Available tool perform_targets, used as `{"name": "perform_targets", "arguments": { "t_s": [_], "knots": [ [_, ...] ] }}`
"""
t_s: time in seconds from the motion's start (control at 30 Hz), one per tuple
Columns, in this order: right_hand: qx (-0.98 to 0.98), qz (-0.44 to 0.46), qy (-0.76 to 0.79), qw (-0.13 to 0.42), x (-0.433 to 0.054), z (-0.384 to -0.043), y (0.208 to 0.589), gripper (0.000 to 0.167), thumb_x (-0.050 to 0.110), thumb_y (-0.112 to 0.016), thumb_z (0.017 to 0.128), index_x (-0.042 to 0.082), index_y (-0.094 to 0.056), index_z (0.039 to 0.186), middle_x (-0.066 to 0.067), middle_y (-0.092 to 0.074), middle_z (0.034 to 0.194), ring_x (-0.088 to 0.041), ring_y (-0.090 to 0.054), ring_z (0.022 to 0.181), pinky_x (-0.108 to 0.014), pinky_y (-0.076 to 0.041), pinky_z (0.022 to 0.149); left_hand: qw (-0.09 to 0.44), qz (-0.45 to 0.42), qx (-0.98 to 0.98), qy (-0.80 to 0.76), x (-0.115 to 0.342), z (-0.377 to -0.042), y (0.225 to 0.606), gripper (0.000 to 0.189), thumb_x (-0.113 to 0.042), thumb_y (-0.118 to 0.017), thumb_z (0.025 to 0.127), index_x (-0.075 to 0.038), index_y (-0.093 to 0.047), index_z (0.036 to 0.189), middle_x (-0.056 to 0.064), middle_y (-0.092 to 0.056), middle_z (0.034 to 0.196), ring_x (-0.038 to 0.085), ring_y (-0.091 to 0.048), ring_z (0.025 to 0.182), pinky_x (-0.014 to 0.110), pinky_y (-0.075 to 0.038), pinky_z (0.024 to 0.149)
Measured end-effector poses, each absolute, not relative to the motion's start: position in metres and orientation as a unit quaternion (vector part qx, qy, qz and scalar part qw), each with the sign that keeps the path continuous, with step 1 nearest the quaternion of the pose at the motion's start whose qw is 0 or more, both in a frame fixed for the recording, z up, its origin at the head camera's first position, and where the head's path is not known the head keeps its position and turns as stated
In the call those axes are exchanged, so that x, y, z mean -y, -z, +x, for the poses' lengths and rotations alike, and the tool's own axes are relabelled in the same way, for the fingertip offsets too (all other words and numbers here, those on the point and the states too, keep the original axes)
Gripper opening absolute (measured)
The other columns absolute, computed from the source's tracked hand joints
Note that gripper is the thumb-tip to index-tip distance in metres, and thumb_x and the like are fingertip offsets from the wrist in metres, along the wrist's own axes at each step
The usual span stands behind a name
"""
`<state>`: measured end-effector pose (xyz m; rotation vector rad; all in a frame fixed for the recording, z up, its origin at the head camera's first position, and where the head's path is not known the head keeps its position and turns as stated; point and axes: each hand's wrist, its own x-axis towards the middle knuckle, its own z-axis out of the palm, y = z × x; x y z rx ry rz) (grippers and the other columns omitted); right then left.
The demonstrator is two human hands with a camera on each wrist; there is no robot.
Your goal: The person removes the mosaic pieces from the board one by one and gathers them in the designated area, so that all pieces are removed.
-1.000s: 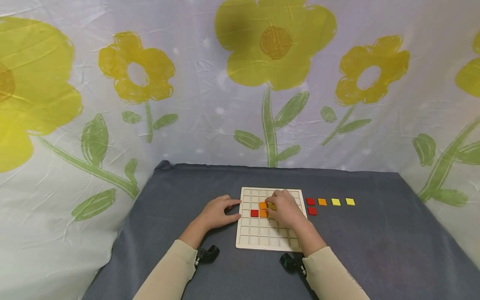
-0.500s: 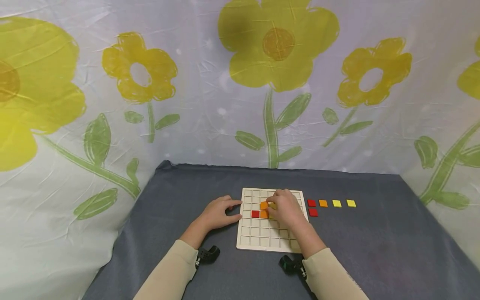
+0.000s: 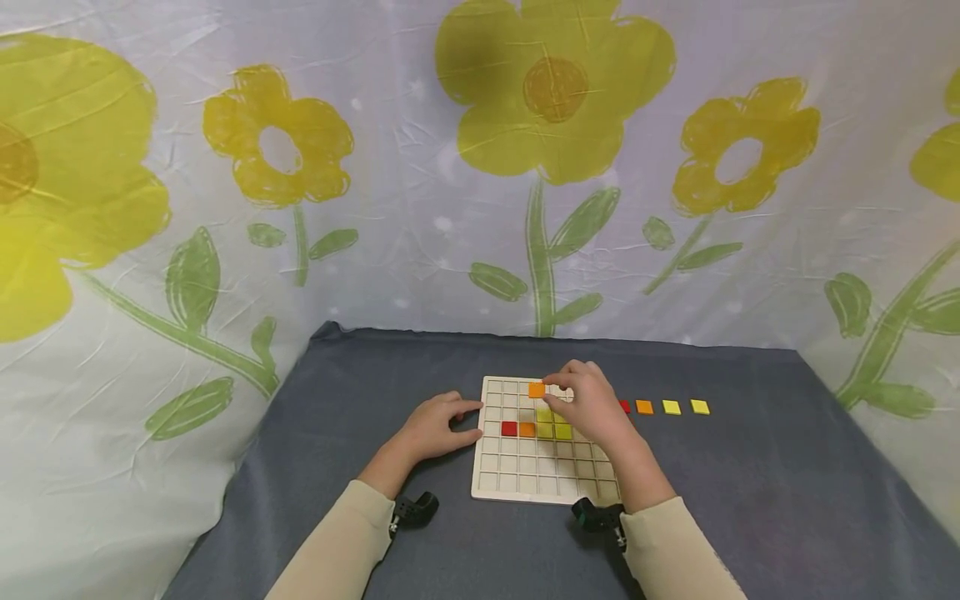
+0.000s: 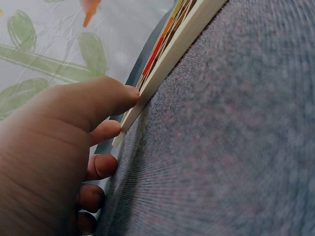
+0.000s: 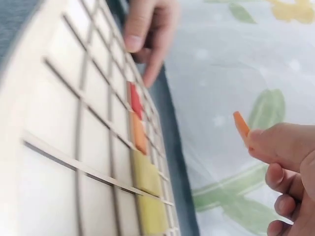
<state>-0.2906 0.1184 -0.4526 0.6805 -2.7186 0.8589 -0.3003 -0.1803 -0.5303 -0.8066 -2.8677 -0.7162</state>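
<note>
My right hand [image 3: 588,404] pinches a small square orange tile [image 3: 536,390] between thumb and fingers, raised above the far part of a pale wooden grid board [image 3: 510,483]. In the right wrist view the held orange tile [image 5: 241,127] is apart from the board. On the board lie a red tile [image 3: 508,428], an orange tile [image 3: 527,429] beside it, and several yellow tiles [image 3: 553,431]. My left hand [image 3: 438,425] rests at the board's left edge. Its thumb and fingertips touch that edge in the left wrist view, and its fingers [image 4: 106,130] are relaxed.
Right of the board are a partly covered red tile [image 3: 624,406], an orange tile [image 3: 644,407] and two yellow tiles, one nearer [image 3: 671,407]. A dark cloth [image 3: 750,483] covers the table. A flower-printed curtain [image 3: 397,208] hangs behind.
My right hand has lifted the orange tile off its square and moved up and right. The yellow tiles under it now show. My left hand has stayed at the edge.
</note>
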Motion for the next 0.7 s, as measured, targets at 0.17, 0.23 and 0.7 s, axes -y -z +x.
{"name": "perform_targets", "arguments": {
  "t_s": [0.17,0.23,0.7],
  "knots": [
    [0.916,0.226,-0.314,0.108,-0.132,-0.29,0.443,0.024,0.015,-0.078,0.093,0.009,-0.079,0.116,0.003,-0.054,0.092,-0.021,-0.04,0.086,-0.039,-0.036,0.071,0.039,-0.26,0.936,0.232,0.181,-0.301,0.532,0.05,-0.044,-0.074,0.094,-0.022,-0.068,0.138,-0.008,-0.045,0.082,0.01,-0.038,0.067,0.029,-0.034,0.064],
    [0.914,0.223,-0.321,0.111,-0.138,-0.289,0.44,0.025,0.015,-0.078,0.093,0.007,-0.078,0.117,0.002,-0.055,0.093,-0.021,-0.041,0.087,-0.04,-0.037,0.072,0.038,-0.26,0.937,0.23,0.181,-0.301,0.532,0.05,-0.044,-0.074,0.094,-0.022,-0.068,0.138,-0.008,-0.045,0.082,0.01,-0.038,0.067,0.029,-0.034,0.064],
    [0.918,0.174,-0.342,0.103,-0.173,-0.284,0.42,0.03,0.016,-0.073,0.097,0.005,-0.074,0.125,-0.01,-0.061,0.11,-0.03,-0.048,0.104,-0.047,-0.042,0.082,0.031,-0.258,0.939,0.227,0.18,-0.301,0.53,0.051,-0.044,-0.074,0.094,-0.023,-0.067,0.139,-0.007,-0.046,0.083,0.01,-0.039,0.068,0.03,-0.034,0.064]
  ]
}}
